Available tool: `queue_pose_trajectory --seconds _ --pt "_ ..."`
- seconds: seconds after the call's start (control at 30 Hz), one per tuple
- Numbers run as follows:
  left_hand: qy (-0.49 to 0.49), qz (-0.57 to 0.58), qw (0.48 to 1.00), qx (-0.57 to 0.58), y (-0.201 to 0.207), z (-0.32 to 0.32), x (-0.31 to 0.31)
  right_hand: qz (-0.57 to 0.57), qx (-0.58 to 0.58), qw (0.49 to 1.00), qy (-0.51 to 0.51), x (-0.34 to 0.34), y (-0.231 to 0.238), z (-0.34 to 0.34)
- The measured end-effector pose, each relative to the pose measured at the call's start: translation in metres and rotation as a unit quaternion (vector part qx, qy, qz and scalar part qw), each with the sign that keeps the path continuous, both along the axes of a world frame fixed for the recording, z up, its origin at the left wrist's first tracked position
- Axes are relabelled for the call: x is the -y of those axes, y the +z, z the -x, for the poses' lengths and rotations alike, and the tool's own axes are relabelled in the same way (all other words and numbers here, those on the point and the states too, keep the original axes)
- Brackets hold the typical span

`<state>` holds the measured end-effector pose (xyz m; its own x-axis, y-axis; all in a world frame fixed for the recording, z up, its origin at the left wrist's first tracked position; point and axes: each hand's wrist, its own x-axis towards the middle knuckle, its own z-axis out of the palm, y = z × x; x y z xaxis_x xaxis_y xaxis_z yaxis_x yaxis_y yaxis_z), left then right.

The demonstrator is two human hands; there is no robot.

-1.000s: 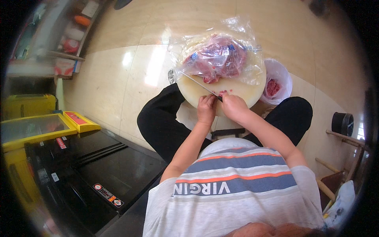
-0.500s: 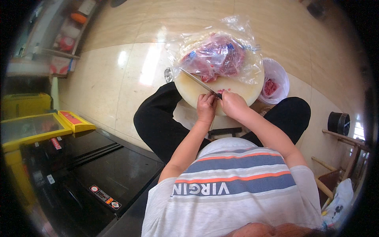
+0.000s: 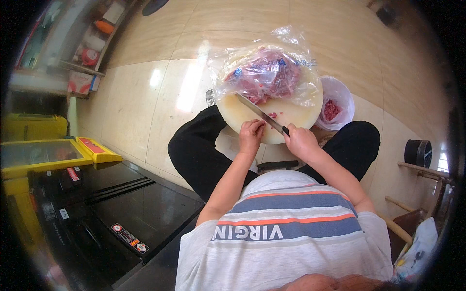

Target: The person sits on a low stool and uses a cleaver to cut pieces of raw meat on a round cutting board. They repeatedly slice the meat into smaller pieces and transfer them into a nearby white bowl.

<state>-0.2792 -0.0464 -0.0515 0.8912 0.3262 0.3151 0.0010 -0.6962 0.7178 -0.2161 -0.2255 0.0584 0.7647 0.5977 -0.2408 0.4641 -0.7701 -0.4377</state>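
Note:
My right hand [image 3: 301, 141] grips the black handle of a knife [image 3: 262, 114], its long blade slanting to the far left over a round, cream-coloured chopping board [image 3: 233, 114]. At the board's near edge, my left hand [image 3: 251, 136] is closed, its fingers pinching what looks like a small piece of meat, mostly hidden. The blade is a little apart from those fingers. Small cut bits of meat [image 3: 273, 115] lie beside the blade. A large chunk of raw meat [image 3: 267, 72] sits on the far part of the board, partly covered by a clear plastic bag [image 3: 303, 89].
A white bucket [image 3: 345, 92] with a liner and cut meat [image 3: 331, 110] in it stands right of the board. My knees flank the board. A black chest-like appliance [image 3: 145, 208] and a yellow-framed glass lid [image 3: 43, 155] are at left. A wooden chair [image 3: 422, 169] is at right.
My right hand and the knife have moved right and slightly nearer, away from my left hand. More of the cut bits on the board now shows.

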Motion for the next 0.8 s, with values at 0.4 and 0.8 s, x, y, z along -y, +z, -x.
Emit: queue_pose_trajectory --seconds 0.4,0.8 --pt "0.003 -0.062 0.998 0.026 -0.001 -0.005 0.005 0.011 -0.017 0.998 0.055 -0.013 -0.003 -0.004" --pt "0.012 -0.103 0.994 0.024 -0.001 -0.011 0.002 -0.039 0.010 0.998 0.042 -0.052 -0.027 -0.019"
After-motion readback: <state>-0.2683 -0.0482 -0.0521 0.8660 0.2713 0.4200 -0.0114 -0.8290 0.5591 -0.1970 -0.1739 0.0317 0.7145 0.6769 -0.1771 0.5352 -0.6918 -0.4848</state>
